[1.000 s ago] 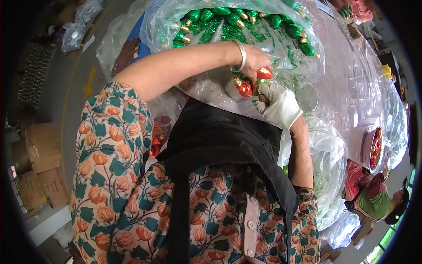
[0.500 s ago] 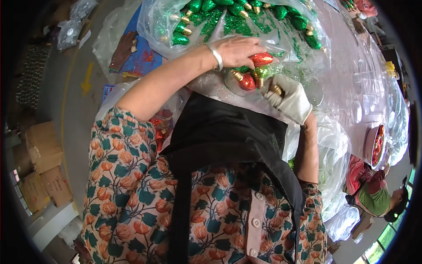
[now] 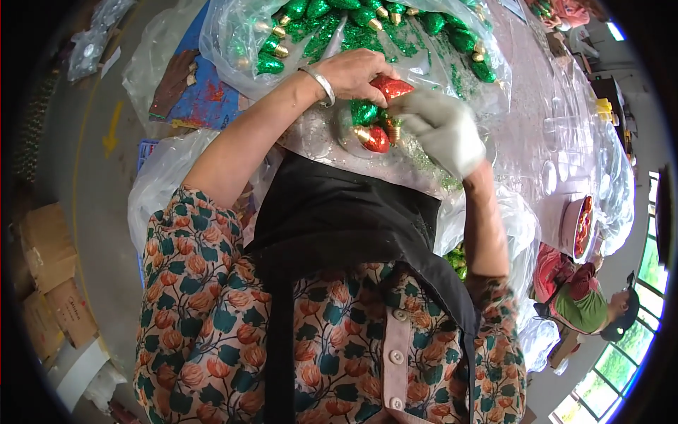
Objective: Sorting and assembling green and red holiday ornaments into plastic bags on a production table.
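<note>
A red glittered bulb ornament (image 3: 390, 87) is pinched in the fingers of my bare left hand (image 3: 353, 75), which wears a silver bracelet at the wrist. My right hand (image 3: 445, 131), in a white glove, reaches in beside that bulb from the right. Motion blurs its fingers, so what they hold cannot be made out. Just below the hands lie a green glittered bulb (image 3: 364, 112) and a second red bulb (image 3: 377, 140) with a gold screw base. Another gold screw base (image 3: 394, 131) shows next to it, its bulb mostly hidden.
Several green glittered bulbs (image 3: 461, 39) and loose green glitter lie on a clear plastic sheet (image 3: 431, 67) beyond my hands. A blue glitter-stained board (image 3: 212, 95) is at the left. Farther right stand a white tub of red pieces (image 3: 573, 226) and a person in green (image 3: 586, 311).
My gloved hand has moved up and left to the red bulb in my left hand. A gold base showing in its grip earlier no longer shows. The whole view has shifted slightly.
</note>
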Action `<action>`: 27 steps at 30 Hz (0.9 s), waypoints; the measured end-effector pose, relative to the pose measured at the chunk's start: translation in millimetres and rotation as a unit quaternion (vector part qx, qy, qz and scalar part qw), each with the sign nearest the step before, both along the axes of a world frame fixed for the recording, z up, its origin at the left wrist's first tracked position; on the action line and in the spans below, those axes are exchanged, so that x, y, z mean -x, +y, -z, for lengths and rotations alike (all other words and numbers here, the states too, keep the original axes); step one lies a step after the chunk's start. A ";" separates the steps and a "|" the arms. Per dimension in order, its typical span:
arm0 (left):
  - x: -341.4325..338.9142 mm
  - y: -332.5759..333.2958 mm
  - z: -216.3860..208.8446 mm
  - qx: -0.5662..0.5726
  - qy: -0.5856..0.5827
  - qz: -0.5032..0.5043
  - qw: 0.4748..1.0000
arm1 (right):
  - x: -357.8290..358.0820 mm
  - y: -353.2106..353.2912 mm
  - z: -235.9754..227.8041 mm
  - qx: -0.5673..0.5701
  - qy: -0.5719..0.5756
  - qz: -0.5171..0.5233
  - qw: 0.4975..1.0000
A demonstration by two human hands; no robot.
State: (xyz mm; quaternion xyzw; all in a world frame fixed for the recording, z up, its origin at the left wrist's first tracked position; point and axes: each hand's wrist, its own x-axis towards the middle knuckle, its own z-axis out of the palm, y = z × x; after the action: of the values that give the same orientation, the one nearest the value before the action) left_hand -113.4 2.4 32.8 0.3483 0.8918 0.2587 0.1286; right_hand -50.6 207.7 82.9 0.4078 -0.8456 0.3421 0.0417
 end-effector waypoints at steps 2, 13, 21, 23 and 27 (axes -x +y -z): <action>10.9 0.4 3.6 -0.045 -0.063 0.005 0.997 | 24.1 -20.2 5.7 -0.125 -0.005 -0.058 0.990; 16.7 -0.9 23.3 -0.131 0.024 0.009 0.991 | 34.1 -54.6 23.8 -0.250 -0.083 -0.211 0.941; 14.1 5.6 28.5 -0.143 0.056 -0.012 0.988 | 30.8 -55.4 40.4 -0.356 -0.027 -0.194 0.914; 13.6 5.9 33.1 -0.136 0.065 -0.003 0.989 | 24.4 -56.9 39.2 -0.440 -0.024 -0.183 0.879; 5.8 6.9 28.0 -0.103 0.111 -0.012 0.988 | 16.4 -39.0 37.7 -0.267 -0.118 -0.205 0.934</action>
State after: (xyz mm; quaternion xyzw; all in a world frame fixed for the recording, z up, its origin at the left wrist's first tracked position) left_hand -119.1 9.3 4.8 0.3752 0.8733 0.3105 -0.0110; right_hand -67.0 168.7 45.2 0.5247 -0.8028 0.1510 -0.2397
